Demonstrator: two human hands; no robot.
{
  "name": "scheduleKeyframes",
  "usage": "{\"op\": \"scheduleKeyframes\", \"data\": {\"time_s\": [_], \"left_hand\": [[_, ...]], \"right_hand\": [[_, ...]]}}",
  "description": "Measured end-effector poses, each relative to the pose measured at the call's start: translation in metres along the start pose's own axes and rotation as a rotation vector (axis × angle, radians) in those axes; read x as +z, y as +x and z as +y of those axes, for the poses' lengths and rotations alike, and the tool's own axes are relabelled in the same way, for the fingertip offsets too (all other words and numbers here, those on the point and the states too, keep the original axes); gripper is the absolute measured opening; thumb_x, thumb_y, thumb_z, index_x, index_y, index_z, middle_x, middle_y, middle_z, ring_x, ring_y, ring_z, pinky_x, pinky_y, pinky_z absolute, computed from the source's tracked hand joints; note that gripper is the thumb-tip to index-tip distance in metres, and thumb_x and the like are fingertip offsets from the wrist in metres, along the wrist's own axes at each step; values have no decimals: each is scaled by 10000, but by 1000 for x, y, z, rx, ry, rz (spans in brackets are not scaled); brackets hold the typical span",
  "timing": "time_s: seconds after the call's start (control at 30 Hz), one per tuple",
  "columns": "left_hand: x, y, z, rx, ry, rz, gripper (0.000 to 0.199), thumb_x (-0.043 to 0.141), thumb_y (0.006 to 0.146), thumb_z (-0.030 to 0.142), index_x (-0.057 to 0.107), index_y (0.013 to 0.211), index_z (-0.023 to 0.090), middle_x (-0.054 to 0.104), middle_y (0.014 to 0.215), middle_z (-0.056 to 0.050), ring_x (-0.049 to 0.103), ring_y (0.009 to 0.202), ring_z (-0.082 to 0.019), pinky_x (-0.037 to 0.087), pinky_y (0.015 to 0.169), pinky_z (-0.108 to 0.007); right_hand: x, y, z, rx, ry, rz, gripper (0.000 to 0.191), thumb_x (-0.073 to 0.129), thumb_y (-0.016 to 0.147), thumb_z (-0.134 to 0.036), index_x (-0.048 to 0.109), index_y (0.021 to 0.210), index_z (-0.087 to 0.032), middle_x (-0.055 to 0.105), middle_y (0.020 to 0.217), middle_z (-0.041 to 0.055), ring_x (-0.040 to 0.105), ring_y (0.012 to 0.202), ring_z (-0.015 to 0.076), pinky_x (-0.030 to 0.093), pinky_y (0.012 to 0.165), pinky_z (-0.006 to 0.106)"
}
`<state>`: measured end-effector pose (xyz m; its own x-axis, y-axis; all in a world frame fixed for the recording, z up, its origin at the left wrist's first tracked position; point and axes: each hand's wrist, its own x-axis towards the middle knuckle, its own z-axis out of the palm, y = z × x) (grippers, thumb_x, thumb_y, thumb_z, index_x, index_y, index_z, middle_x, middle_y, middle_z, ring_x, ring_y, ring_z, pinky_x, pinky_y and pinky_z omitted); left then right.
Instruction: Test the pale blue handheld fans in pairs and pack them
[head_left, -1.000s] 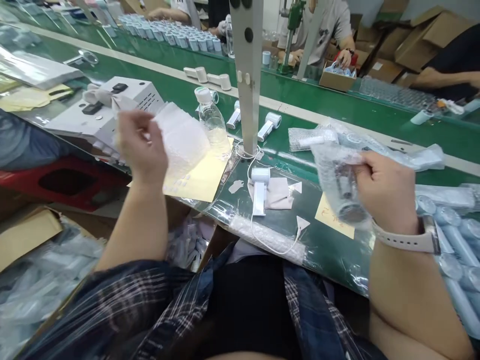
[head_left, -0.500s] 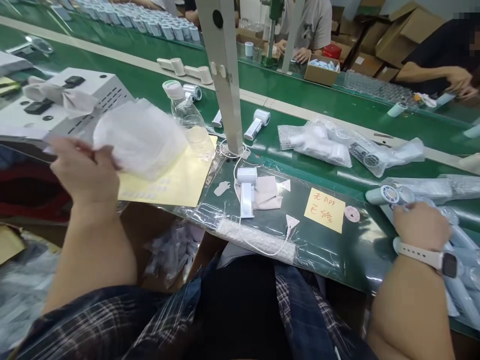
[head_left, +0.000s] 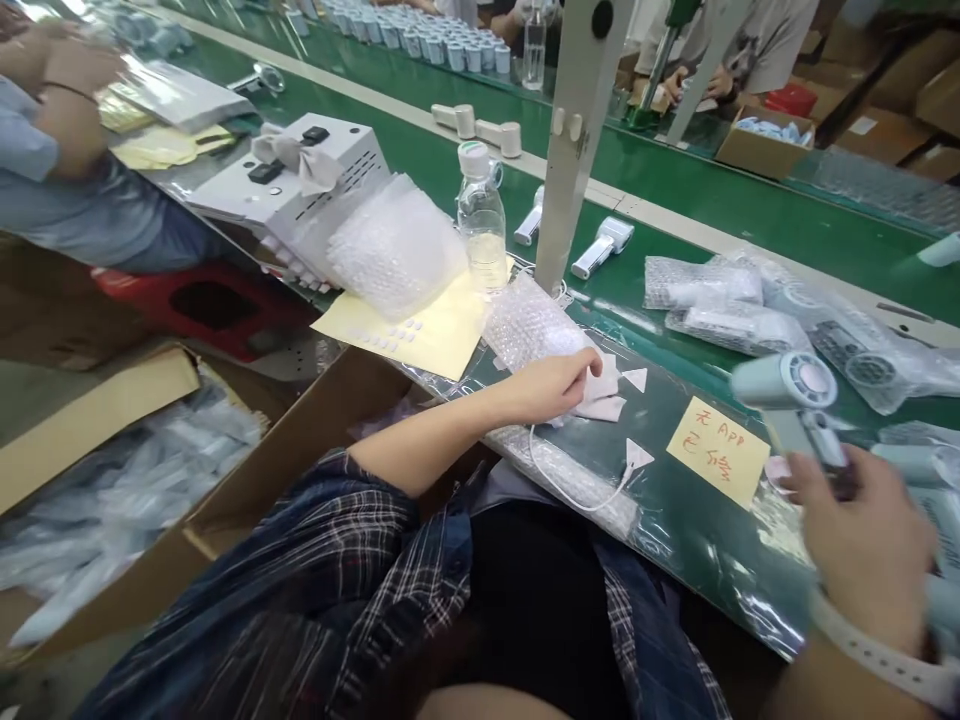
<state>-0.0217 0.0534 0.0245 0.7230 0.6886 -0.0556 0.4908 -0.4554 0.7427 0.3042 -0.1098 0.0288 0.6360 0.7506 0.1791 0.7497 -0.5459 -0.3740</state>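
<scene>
Left hand now down on the counter, no longer raised at the left with the stack of bubble-wrap bags; that stack now lying beside the water bottle. Fingers curled, pinching one bubble-wrap bag and touching the pink cloth. Right hand lifted from the pile at the right, fingers closed around the handle of a pale blue handheld fan, held above the yellow note.
</scene>
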Motion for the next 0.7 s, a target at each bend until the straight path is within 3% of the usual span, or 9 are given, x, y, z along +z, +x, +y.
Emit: {"op": "scheduleKeyframes", "data": {"time_s": [0.07,0.17,0.27,0.37,0.47,0.57,0.63,0.7], "left_hand": [[-2,1,-4,-14,-107,-32,219,469,997,216,564,1194,209,689,916,-40,617,815,-212,448,769,-351],[-3,4,-17,-15,-392,42,239,612,937,221,561,1170,219,681,1006,-49,604,858,-188,441,768,-321],[-3,3,-33,-169,-857,98,325,654,926,267,513,1217,229,559,826,27,431,610,-103,313,576,-253],[-2,-3,-48,-238,-1035,161,361,627,971,327,475,1286,236,428,721,81,305,532,-81,210,516,-245],[-5,-7,-53,-131,-904,282,370,615,972,254,491,1319,226,440,724,78,352,569,-87,282,555,-238],[-15,-14,-42,16,-606,363,410,546,1013,218,476,1416,233,484,760,61,448,638,-109,394,648,-248],[-22,-24,-24,142,-287,305,431,484,1038,185,483,1464,242,559,804,32,531,705,-134,454,722,-273],[-25,-37,-1,311,66,165,431,453,1044,140,527,1460,229,652,880,-16,611,805,-168,495,784,-303]], "right_hand": [[24,-36,-44,-99,337,-240,500,589,883,-745,653,1122,-310,742,772,114,715,723,393,531,695,528],[65,-72,-95,-247,524,-283,653,552,907,-792,671,1184,-213,756,812,104,707,680,329,556,695,467],[93,-79,-115,-342,457,-306,698,483,972,-760,672,1291,-168,802,959,148,748,774,328,565,710,429],[100,-75,-113,-424,312,-298,635,470,1024,-686,679,1315,-162,816,1050,165,774,858,339,552,708,398],[99,-72,-109,-542,196,-239,541,479,1061,-594,687,1309,-160,816,1030,153,775,861,321,506,657,356],[91,-74,-114,-674,80,-183,455,498,1082,-508,699,1297,-160,816,1054,149,767,842,289,454,615,328],[82,-75,-124,-724,-14,-166,416,506,1088,-467,722,1263,-156,807,962,135,741,744,268,391,565,328],[70,-75,-134,-747,-62,-162,400,508,1088,-447,749,1215,-155,778,846,120,705,659,253,345,550,334]]}}
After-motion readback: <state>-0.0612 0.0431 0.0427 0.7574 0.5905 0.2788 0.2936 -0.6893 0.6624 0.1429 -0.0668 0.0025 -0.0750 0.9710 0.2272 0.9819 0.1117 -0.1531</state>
